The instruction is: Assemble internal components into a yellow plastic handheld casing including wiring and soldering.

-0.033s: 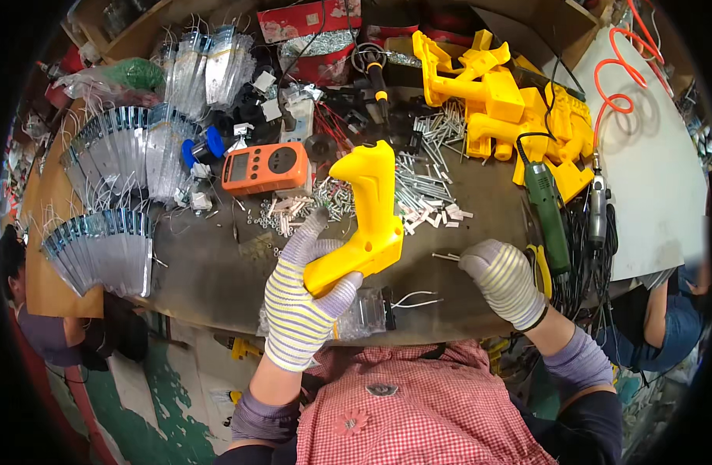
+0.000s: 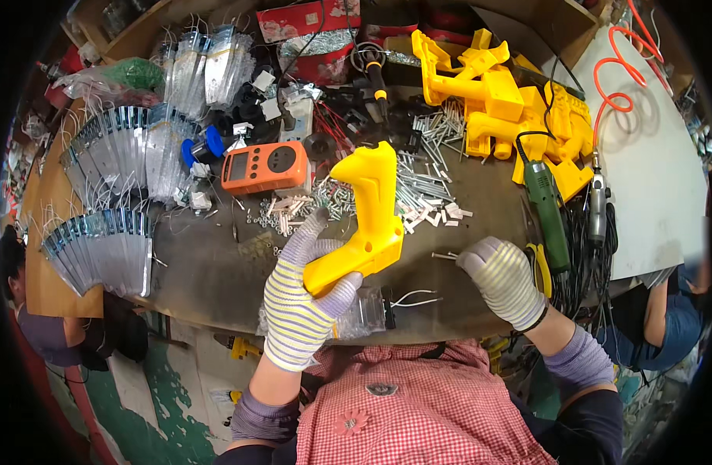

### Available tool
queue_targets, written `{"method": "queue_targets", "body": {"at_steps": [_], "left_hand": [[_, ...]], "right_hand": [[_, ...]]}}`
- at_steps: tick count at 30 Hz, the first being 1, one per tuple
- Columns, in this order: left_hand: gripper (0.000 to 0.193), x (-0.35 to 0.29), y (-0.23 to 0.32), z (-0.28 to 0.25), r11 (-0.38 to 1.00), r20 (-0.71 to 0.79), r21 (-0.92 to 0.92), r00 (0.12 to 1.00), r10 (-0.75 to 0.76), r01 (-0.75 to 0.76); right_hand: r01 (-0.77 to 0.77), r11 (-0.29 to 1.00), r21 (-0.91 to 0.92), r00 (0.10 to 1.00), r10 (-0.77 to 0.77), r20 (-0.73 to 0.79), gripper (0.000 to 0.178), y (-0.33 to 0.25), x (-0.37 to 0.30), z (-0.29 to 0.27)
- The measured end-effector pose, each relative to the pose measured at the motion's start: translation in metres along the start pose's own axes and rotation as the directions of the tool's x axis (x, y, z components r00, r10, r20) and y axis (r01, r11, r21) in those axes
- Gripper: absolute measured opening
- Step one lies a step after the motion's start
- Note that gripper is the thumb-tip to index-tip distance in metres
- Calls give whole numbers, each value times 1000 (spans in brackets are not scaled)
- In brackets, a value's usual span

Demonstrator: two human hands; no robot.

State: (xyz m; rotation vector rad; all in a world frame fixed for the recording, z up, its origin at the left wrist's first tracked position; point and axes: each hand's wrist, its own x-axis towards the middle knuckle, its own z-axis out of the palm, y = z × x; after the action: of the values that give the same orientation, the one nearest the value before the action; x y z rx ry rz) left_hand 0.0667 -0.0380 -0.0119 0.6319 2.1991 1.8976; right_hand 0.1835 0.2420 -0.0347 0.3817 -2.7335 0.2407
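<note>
My left hand [image 2: 298, 306], in a striped knit glove, is closed round the lower end of a yellow plastic tool housing [image 2: 371, 205]. The housing stands up from the grip, its curved end pointing away from me. To the right, my right hand [image 2: 503, 283], gloved alike, pinches thin metal screws [image 2: 446, 256] between thumb and fingers; their tips stick out to the left above the table. How many it holds is partly hidden. Just beneath the housing, at the table's near edge, lies a clear plastic-wrapped part [image 2: 363, 314] with white wires.
Beyond the housing are heaps of long screws [image 2: 422, 186] and small white sleeves [image 2: 449, 213]. An orange meter [image 2: 264, 167] sits left, near fanned metal strips [image 2: 108, 248]. Yellow housings [image 2: 499, 97] pile up at back right, beside a green corded tool [image 2: 547, 213] and a hanging air tool [image 2: 598, 209].
</note>
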Motion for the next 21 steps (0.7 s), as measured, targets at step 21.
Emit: {"method": "queue_targets", "body": {"at_steps": [21], "left_hand": [[73, -17, 14, 3, 1000, 74, -14, 997, -13, 14]], "right_hand": [[-17, -70, 997, 724, 687, 60, 33, -59, 76, 6]]}}
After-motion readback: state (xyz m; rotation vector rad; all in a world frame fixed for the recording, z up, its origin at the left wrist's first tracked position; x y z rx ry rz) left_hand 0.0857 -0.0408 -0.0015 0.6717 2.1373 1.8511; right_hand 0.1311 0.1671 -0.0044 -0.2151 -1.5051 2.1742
